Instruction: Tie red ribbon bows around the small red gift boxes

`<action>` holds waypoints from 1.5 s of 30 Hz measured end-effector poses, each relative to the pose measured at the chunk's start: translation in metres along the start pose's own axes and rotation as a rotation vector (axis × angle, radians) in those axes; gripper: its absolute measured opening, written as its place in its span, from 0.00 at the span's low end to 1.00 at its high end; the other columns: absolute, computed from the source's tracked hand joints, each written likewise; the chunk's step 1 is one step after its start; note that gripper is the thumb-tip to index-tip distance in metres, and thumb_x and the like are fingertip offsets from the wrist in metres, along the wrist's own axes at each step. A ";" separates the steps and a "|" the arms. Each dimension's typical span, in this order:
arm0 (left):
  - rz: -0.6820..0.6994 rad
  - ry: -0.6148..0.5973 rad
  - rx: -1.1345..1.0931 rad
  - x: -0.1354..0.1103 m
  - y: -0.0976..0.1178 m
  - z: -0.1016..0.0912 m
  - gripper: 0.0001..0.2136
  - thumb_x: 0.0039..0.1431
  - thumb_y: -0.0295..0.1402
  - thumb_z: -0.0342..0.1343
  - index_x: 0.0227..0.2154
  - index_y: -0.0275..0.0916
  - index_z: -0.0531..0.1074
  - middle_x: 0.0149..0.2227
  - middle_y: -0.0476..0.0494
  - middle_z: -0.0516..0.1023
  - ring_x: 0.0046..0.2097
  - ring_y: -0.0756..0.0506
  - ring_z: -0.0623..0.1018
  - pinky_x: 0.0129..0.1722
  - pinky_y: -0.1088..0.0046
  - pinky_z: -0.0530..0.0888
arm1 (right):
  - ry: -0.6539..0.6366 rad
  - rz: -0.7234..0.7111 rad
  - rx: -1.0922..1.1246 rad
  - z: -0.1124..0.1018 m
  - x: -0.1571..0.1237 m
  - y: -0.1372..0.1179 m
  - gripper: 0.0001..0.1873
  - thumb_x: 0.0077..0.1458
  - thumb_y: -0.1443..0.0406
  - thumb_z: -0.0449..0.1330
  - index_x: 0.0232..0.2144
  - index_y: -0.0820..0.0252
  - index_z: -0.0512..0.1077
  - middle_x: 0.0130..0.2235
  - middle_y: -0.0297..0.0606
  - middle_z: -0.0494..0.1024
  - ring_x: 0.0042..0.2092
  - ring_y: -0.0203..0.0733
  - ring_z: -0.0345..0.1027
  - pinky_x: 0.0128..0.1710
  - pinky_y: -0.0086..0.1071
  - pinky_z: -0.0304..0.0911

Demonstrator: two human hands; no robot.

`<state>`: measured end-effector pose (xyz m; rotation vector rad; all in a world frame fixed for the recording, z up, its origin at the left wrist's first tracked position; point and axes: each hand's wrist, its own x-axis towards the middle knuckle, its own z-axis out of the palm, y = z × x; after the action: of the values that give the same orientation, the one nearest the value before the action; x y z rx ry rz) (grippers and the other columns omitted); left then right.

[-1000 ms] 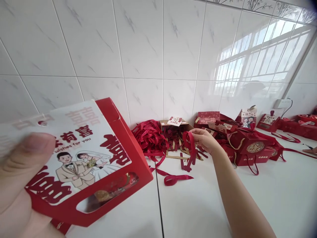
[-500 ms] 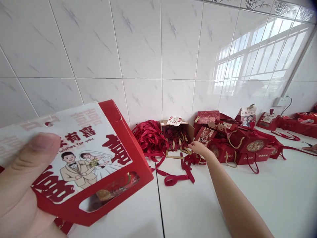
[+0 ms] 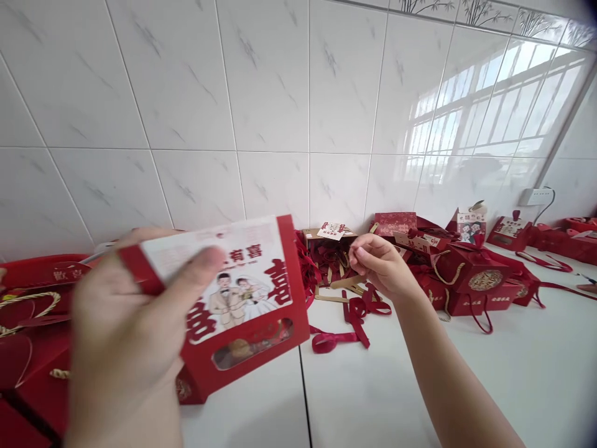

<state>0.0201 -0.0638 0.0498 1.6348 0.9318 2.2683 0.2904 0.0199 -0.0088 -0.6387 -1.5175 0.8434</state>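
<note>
My left hand [image 3: 135, 323] grips a red candy box [image 3: 298, 323] by its upper left part, thumb on the front. The box's white front carries a printed bride and groom with red lettering, and wrapped contents show through an oval window. My right hand [image 3: 380, 270] is raised above the table with its fingers pinched; whatever is between them, if anything, is too small to make out. Behind it stands a small open carton [image 3: 310, 236] with dark red ribbon pieces and gold strips. Loose red ribbon [image 3: 333, 341] lies on the table below that hand.
Red gift boxes [image 3: 482, 274] with rope and ribbon handles crowd the right side. More red boxes [image 3: 37, 354] stand at the left. A power strip [image 3: 536, 196] is by the tiled wall [image 3: 270, 124]. Part of another hand [image 3: 591, 288] shows at the right edge.
My left hand and the candy box have moved right and farther from the camera, revealing boxes at the left. My right hand has lifted from the ribbons and gold strips.
</note>
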 end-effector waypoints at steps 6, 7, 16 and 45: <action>0.052 -0.285 0.111 -0.019 0.005 0.032 0.05 0.50 0.29 0.64 0.26 0.38 0.73 0.21 0.56 0.73 0.22 0.54 0.72 0.20 0.84 0.71 | -0.292 -0.431 0.132 0.031 -0.029 -0.038 0.08 0.52 0.67 0.65 0.33 0.47 0.80 0.26 0.33 0.74 0.28 0.33 0.65 0.26 0.29 0.63; 0.086 -0.336 0.141 -0.023 0.007 0.035 0.04 0.51 0.28 0.63 0.27 0.38 0.73 0.22 0.55 0.74 0.23 0.55 0.72 0.20 0.84 0.70 | -0.272 -0.474 0.080 0.034 -0.032 -0.042 0.10 0.52 0.69 0.65 0.34 0.47 0.80 0.27 0.33 0.73 0.28 0.33 0.65 0.26 0.30 0.63; 0.169 -0.512 0.083 -0.041 0.014 0.043 0.05 0.56 0.23 0.58 0.33 0.39 0.73 0.27 0.56 0.77 0.28 0.56 0.76 0.28 0.86 0.72 | 0.107 -0.742 -0.418 0.045 -0.043 -0.055 0.23 0.51 0.77 0.61 0.41 0.42 0.78 0.30 0.34 0.67 0.34 0.37 0.62 0.31 0.34 0.60; 0.229 -0.540 0.128 -0.048 0.014 0.049 0.03 0.59 0.27 0.56 0.35 0.37 0.73 0.31 0.51 0.80 0.31 0.53 0.77 0.31 0.80 0.73 | -0.098 -0.276 0.006 0.040 -0.042 -0.050 0.07 0.54 0.65 0.64 0.32 0.44 0.80 0.59 0.30 0.67 0.64 0.49 0.53 0.56 0.44 0.62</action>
<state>0.0854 -0.0798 0.0302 2.3454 0.7917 1.7484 0.2600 -0.0487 0.0064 -0.3758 -1.6469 0.6743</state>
